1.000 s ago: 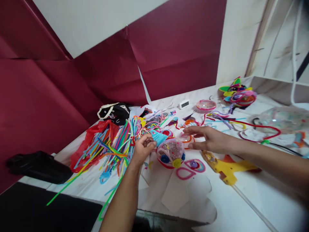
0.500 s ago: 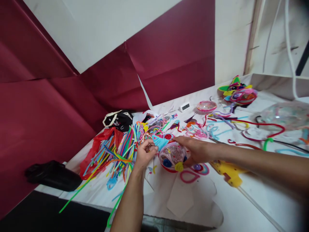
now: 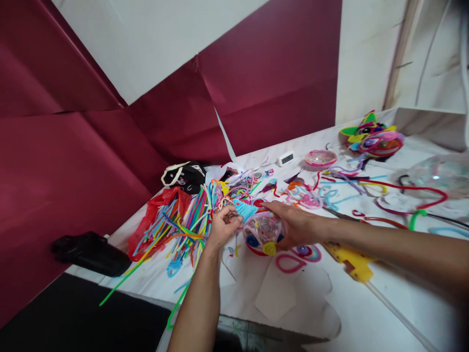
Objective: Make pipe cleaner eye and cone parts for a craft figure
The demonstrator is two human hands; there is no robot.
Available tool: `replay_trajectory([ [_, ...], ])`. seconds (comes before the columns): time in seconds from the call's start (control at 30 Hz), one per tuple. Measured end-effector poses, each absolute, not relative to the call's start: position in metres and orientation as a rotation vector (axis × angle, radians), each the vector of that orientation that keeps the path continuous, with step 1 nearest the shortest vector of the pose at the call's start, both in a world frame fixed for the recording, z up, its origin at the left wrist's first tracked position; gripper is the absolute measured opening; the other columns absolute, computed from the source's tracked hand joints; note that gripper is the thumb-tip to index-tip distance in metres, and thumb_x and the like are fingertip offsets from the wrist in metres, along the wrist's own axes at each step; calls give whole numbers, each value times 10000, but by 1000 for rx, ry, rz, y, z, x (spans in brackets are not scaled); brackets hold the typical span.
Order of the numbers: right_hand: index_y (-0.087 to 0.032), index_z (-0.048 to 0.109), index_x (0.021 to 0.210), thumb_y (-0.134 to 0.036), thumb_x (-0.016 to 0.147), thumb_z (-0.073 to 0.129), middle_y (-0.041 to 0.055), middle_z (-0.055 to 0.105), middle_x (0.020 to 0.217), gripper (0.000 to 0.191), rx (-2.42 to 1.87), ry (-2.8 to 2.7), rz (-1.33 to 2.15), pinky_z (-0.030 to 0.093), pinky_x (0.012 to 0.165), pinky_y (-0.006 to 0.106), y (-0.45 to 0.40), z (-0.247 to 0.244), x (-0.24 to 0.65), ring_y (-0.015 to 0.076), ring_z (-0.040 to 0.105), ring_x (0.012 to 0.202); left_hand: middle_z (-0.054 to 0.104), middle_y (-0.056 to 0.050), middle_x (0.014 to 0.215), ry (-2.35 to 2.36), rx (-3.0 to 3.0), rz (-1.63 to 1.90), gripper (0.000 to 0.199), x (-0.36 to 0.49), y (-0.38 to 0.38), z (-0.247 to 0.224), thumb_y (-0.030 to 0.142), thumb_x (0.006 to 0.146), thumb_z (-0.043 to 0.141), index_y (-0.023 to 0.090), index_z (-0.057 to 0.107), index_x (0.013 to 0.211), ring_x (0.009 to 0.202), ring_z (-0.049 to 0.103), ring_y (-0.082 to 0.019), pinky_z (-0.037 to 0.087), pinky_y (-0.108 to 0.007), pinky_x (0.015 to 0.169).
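Note:
My right hand [image 3: 287,222] is wrapped round a clear plastic fish-like craft [image 3: 264,227] trimmed with pink and red pipe cleaners. The craft has dark blue round pieces and a yellow knob at its near end. My left hand [image 3: 224,225] pinches a light blue fin-shaped piece [image 3: 245,209] made of pipe cleaners, which lies against the craft's upper left side. Whether that piece is fixed to the craft I cannot tell. Just below the craft, a pink pipe-cleaner loop [image 3: 290,263] and a rainbow loop with a purple centre [image 3: 307,252] lie on the table.
Many loose pipe cleaners [image 3: 198,215] spread from a red plastic bag [image 3: 146,227] at left. A yellow glue gun [image 3: 350,261] lies under my right forearm. Further back are a small white digital clock [image 3: 285,159], a clear bowl [image 3: 320,159] and a finished colourful craft [image 3: 379,139].
The view has shifted slightly, so the scene sits a little further right. Both hands keep their holds, and the craft appears slightly turned.

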State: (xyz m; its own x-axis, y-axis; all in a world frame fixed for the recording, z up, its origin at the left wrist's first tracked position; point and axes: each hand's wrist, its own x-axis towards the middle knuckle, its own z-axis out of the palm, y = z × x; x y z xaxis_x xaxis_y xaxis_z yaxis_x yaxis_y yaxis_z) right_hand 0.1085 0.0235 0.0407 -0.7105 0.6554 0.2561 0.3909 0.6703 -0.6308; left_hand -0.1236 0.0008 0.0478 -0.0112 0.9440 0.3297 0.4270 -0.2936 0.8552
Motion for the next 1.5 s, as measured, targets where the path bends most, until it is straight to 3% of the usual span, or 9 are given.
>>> replay_trajectory([
  [0.27,-164,288,1401,-351,544,749,155,429,1337,991,-767,-2402,700,388,977,417,26,36,110,299,444,1206,454,48,573,1398,1755,1261,192,-122,0,49,293,646,677,169,538,694,532,445,-85,349,-186,487],
  [0.57,-145,270,1428,-399,550,752,166,401,1372,1033,-904,-2529,764,371,1011,430,24,47,118,328,394,1259,463,52,582,1365,1782,1232,214,-123,0,50,290,649,692,164,519,641,537,443,-80,352,-197,521],
  [0.7,-175,384,1378,-408,602,726,118,447,1369,879,-870,-2493,865,378,1010,386,33,59,126,291,442,1231,439,59,576,1360,1780,1225,218,-123,0,48,279,660,687,163,504,638,524,412,-72,322,-194,508],
  [0.83,-190,558,1228,-411,710,646,80,594,1199,570,-821,-2359,865,441,902,344,45,76,119,244,550,1085,435,59,574,1355,1778,1218,217,-123,0,47,283,667,684,163,505,647,527,412,-76,314,-197,508],
  [0.93,-154,665,1037,-383,752,591,62,675,969,372,-778,-2315,832,474,733,288,51,82,103,195,617,845,439,55,583,1348,1779,1216,218,-123,0,47,294,671,682,162,508,660,541,419,-81,320,-202,520],
  [1.1,-160,681,733,-317,757,552,-16,589,587,205,-767,-2303,804,386,538,223,55,79,81,122,536,576,403,65,570,1343,1777,1210,253,-123,-1,47,309,672,683,164,478,645,529,382,-74,287,-200,509],
  [1.3,-149,664,670,-263,730,561,-28,541,525,164,-787,-2270,772,335,511,217,55,76,74,93,453,495,379,67,579,1318,1759,1222,235,-124,0,49,306,675,665,168,476,664,535,358,-75,289,-205,519],
  [1.5,-152,656,674,-285,736,559,-16,560,555,176,-814,-2251,765,340,507,213,53,73,74,100,467,515,351,65,581,1295,1745,1254,241,-124,-1,51,338,699,650,167,482,677,537,333,-77,274,-205,512],
])
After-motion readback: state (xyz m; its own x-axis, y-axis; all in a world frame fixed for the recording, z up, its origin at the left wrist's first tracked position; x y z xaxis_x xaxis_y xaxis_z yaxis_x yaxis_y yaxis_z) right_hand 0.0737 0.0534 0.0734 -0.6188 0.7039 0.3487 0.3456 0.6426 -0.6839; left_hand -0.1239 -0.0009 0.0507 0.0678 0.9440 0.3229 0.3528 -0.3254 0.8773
